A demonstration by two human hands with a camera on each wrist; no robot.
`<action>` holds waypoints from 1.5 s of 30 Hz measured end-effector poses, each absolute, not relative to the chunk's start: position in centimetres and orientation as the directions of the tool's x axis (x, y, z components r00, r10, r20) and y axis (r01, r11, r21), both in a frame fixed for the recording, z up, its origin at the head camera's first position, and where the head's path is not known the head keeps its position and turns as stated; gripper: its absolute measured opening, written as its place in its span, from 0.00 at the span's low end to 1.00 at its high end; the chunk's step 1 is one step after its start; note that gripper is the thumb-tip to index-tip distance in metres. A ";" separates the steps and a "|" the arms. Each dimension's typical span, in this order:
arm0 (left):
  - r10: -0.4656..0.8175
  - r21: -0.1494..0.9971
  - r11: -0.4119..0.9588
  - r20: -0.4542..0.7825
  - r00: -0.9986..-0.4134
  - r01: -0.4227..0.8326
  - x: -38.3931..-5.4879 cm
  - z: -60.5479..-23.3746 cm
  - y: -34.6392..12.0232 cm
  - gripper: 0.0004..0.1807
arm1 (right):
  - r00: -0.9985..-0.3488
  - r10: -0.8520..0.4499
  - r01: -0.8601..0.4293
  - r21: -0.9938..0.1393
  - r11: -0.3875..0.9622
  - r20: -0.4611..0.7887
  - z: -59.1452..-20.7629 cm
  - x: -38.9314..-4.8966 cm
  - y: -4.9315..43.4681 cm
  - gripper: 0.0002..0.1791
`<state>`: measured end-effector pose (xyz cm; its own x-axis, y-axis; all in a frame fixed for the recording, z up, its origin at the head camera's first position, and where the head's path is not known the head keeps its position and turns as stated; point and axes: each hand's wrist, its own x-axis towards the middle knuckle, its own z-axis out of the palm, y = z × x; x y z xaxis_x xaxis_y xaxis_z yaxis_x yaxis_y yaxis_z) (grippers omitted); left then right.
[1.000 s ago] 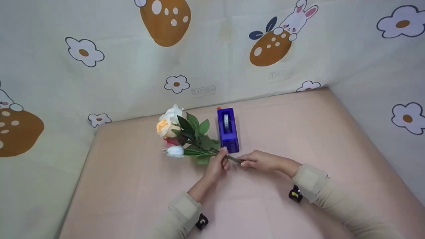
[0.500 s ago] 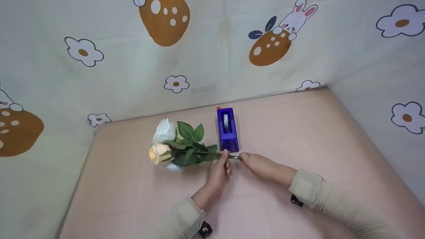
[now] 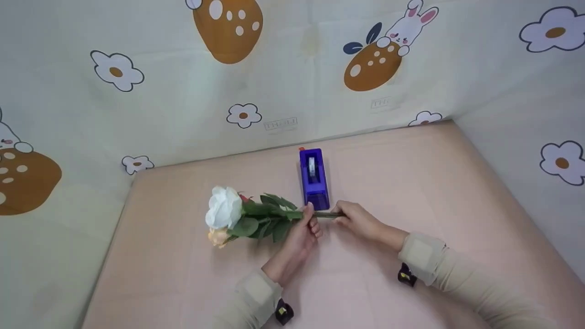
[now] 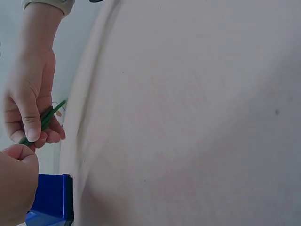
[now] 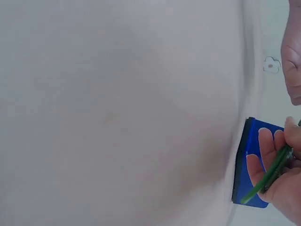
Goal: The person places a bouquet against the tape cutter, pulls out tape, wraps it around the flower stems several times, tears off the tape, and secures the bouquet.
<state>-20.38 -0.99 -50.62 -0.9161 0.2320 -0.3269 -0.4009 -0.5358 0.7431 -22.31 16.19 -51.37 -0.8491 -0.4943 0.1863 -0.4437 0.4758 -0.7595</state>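
Together, both grips are clamped on the bouquet near the middle of the frame: its stems pass through the curled left grip and end in the pinching right grip, while the white rose and peach flower lie left of both. On the printed backdrop, upper centre, two faint boxed marks begin "TH"; the rest cannot be read surely. Just above the left grip, a purple-blue tape dispenser holds a tape roll on the pink counter.
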 end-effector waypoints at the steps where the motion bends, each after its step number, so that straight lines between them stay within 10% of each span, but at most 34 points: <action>1: 0.233 0.745 -0.541 -0.312 -0.921 -0.390 -20.4 -50.7 -1.0 0.16 | -0.862 -0.474 -0.415 -0.785 0.459 0.179 -51.2 -22.4 16.1 0.05; 19: 0.063 0.813 -0.516 -0.277 -0.959 -0.269 -20.1 -51.1 -0.2 0.17 | -0.930 -0.340 -0.278 -0.872 0.402 0.140 -51.1 -23.0 15.1 0.09; 34: 0.137 0.890 -0.346 -0.264 -0.955 -0.296 -21.1 -51.0 -0.9 0.23 | -0.712 -0.654 0.014 -0.937 0.349 -0.254 -50.6 -24.0 16.4 0.21; 45: 0.055 0.914 -0.187 -0.355 -0.933 -0.359 -21.2 -51.3 -1.2 0.27 | -0.712 -0.614 0.097 -0.914 0.395 -0.341 -51.0 -24.0 15.5 0.20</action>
